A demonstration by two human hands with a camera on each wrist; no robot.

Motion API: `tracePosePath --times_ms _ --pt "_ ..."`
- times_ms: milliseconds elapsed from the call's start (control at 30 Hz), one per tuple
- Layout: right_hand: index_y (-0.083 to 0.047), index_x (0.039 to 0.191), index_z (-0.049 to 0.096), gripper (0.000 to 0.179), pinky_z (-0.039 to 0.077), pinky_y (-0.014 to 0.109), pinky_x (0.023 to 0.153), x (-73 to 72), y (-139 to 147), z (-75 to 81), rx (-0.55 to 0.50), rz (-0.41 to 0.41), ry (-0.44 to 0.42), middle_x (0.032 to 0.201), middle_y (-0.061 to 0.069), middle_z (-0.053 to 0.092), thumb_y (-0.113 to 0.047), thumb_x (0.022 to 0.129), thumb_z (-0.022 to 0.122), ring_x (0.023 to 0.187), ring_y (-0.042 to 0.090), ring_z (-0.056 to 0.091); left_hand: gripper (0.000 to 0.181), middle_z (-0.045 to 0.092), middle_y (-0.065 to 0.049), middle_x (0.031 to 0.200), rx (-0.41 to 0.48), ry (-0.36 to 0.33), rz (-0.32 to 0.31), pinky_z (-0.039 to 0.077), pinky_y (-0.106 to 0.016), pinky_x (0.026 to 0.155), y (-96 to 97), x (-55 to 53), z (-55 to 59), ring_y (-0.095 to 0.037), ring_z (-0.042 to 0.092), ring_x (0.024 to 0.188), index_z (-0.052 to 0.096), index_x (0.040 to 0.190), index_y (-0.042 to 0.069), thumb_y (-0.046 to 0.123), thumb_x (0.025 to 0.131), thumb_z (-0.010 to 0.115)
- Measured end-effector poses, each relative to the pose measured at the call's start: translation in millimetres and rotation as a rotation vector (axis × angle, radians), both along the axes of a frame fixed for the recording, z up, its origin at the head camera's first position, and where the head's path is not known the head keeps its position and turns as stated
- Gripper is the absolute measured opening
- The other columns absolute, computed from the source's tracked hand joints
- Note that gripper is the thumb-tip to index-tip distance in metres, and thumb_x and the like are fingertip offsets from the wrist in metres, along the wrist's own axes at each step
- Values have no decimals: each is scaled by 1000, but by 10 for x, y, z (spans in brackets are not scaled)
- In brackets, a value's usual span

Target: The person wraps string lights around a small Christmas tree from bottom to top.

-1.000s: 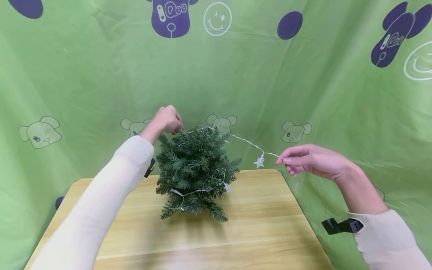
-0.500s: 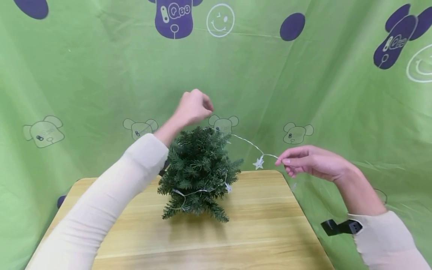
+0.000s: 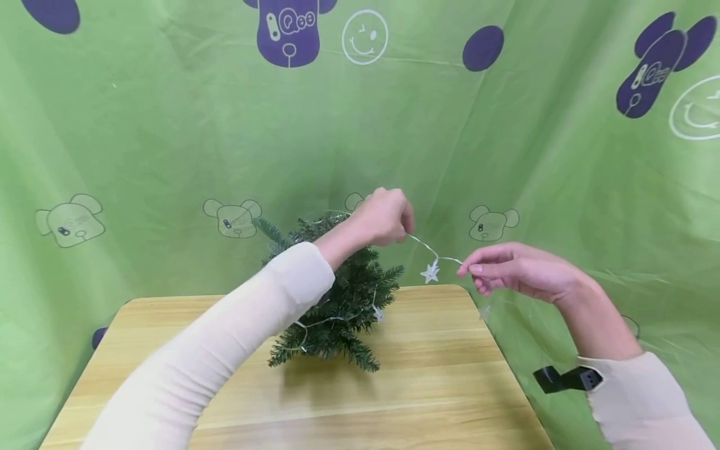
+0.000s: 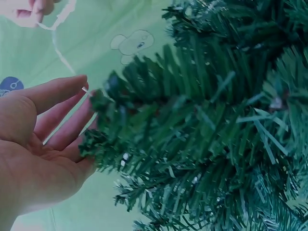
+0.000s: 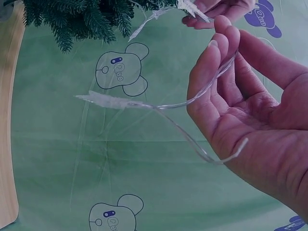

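A small artificial Christmas tree point(image 3: 351, 337) stands on the wooden table, partly hidden behind the left arm. Clear string lights with star-shaped bulbs loop over its branches. From the treetop the string lights point(image 3: 448, 258) stretch rightward, one star point(image 3: 430, 272) dangling between the hands. The right hand point(image 3: 514, 269) pinches the strand between thumb and fingers; another star point(image 5: 108, 100) hangs below it in the right wrist view. Beside the upper right branches, the left hand point(image 3: 382, 215) has thumb and fingertips at the wire, which passes between them in the left wrist view point(image 4: 85, 89).
The wooden table point(image 3: 439, 387) ends just right of the tree, and the right hand is out past that edge. A green curtain point(image 3: 169, 125) with printed cartoon figures hangs behind. A black strap end point(image 3: 568, 379) sticks out at the right sleeve.
The left hand has lifted from the tree's left side, crossed over the top and come down on its right at the wire. The right hand has stayed nearly still, holding the strand.
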State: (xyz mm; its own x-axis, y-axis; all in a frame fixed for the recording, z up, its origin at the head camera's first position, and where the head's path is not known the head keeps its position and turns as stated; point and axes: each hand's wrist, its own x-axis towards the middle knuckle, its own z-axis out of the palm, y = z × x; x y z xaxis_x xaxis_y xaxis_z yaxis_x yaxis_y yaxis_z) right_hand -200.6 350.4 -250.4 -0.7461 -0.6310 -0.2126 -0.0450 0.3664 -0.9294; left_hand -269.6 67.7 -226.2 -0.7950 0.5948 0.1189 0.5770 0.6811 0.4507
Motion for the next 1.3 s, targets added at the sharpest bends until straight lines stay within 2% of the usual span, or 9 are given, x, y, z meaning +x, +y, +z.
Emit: tracePosePath --times_ms 167,367,533,767,967,1100,1300 --pt "1 127 64 29 58 33 86 5 10 10 -7 10 6 101 3 66 -5 103 48 90 17 65 16 77 2 93 -6 8 2 57 -29 77 -21 -56 -13 -17 67 88 79 87 18 3 84 74" --pt "2 120 65 25 59 32 88 14 -8 42 -8 24 23 102 5 68 -5 103 48 90 15 65 14 76 2 94 48 -3 47 58 -27 80 -129 -89 132 -16 67 89 79 91 16 4 87 72" --pt "3 116 64 22 58 38 88 14 -64 79 52 30 37 100 7 69 -10 104 50 89 16 65 16 76 -1 93 113 -2 103 58 -26 76 -351 -123 273 -17 67 86 77 90 14 0 86 70" --pt "2 116 64 23 53 39 94 5 -172 131 109 67 73 102 7 68 -12 105 49 93 18 64 18 74 -1 88 132 9 162 58 -28 74 -726 -182 365 -19 67 85 74 85 13 -4 85 69" --pt "1 115 66 23 52 39 100 -14 -314 159 92 95 63 109 8 71 -12 105 50 102 25 67 15 75 -5 91 130 37 169 59 -30 78 -1002 -191 399 -21 68 86 74 90 11 -2 85 68" --pt "0 111 68 21 54 38 98 -24 -371 161 84 88 54 105 9 72 -12 104 52 100 27 68 13 76 -7 92 116 49 211 58 -33 81 -1179 -207 386 -23 68 88 74 90 10 -1 85 68" --pt "-2 109 69 19 57 40 89 3 -447 150 92 100 89 99 7 72 -11 103 54 91 25 67 10 76 -10 95 125 51 252 57 -36 82 -1377 -224 350 -25 67 89 72 92 8 1 86 68"
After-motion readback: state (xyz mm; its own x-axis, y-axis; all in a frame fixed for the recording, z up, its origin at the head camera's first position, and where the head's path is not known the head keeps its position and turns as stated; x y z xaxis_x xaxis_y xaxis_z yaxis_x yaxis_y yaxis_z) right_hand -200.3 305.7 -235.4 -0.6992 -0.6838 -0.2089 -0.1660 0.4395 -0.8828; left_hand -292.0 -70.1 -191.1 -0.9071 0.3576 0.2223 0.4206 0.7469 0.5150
